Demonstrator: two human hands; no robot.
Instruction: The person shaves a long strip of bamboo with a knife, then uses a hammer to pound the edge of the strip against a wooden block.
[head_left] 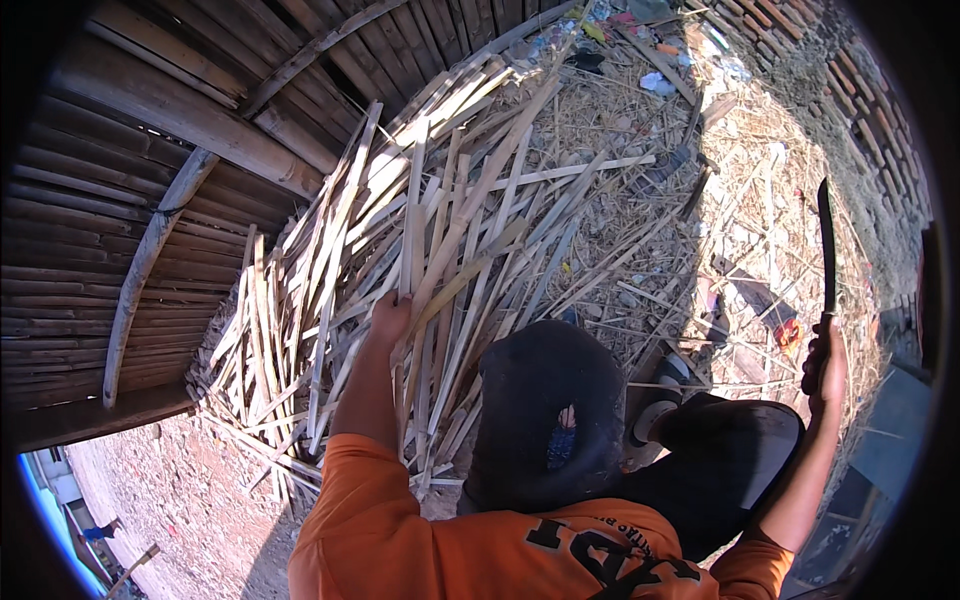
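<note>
As hands (391, 317) grip, slat (412, 235) left, machete (828, 245) right

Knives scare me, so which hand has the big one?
The right hand, far right in view, gripping the machete; the left hand grips a bamboo strip.

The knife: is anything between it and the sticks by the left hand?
Nothing visible blocks the knife from the sticks past the left hand; the raised knee stands beside that path, nearer the shirt.
</note>
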